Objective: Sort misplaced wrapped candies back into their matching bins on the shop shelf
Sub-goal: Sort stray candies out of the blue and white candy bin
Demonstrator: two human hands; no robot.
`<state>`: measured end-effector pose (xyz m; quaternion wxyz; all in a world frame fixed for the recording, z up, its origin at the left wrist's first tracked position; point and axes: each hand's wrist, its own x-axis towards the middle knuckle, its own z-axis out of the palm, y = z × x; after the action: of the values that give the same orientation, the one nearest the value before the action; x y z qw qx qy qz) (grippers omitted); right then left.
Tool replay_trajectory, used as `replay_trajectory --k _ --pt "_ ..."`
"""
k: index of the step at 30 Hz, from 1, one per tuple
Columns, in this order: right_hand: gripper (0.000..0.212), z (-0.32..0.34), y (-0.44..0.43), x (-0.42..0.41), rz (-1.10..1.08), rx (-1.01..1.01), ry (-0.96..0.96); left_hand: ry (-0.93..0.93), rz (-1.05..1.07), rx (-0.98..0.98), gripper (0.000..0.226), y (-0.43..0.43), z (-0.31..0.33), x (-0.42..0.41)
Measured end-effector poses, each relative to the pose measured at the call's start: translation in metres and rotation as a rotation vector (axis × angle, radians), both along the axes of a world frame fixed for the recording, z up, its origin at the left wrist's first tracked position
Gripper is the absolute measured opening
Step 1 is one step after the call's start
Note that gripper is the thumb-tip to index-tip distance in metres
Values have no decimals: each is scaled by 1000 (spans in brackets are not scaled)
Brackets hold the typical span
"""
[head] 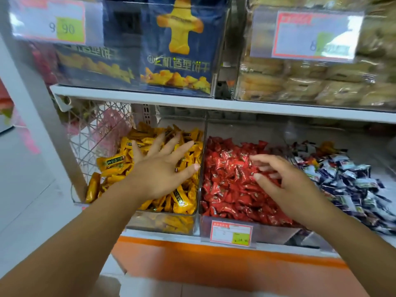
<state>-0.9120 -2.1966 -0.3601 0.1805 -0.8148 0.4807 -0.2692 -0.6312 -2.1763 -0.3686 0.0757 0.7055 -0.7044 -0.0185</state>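
Three clear bins stand side by side on the lower shelf. The left bin (162, 224) holds yellow wrapped candies (182, 200). My left hand (162, 168) lies flat over them, fingers spread, holding nothing. The middle bin (267, 232) is full of red wrapped candies (227, 183). My right hand (285, 181) hovers over the red pile with fingers curled and apart, fingertips close to the wrappers; nothing shows in its grasp. The right bin holds blue-and-white wrapped candies (351, 181), with a few yellow-orange wrappers (327, 146) showing at its back.
A wire basket (96, 146) with pink packets hangs left of the yellow bin. The upper shelf (192, 103) carries blue biscuit bags (177, 50) and wrapped pastries (310, 82) in clear bins. A price tag (231, 232) sits on the red bin's front.
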Motion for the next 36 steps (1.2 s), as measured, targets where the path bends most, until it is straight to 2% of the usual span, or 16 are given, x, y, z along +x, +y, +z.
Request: replay_trajectory --k 4,6,10,16,21,24,30,36 --pt "39 -2 5 -1 3 -13 14 33 -8 -55 56 2 -23 4" --pt "39 -1 8 0 8 -12 23 51 -17 -81 54 0 -26 6" --pt "39 4 7 -3 -16 -40 25 171 -36 -101 61 -1 -15 13" --pt "35 0 4 -18 -63 -128 119 148 -3 -106 73 -2 -12 14" --pt "34 2 6 -36 -78 -143 105 189 12 -95 75 -6 1 -3" --pt "33 1 6 -38 -89 -143 90 182 -2 -166 73 -3 12 -10" --pt "31 3 -4 -73 -209 -114 37 245 -234 -309 78 -1 29 -66" --pt "30 11 -31 -128 -366 15 25 368 -468 -135 62 -8 13 -157"
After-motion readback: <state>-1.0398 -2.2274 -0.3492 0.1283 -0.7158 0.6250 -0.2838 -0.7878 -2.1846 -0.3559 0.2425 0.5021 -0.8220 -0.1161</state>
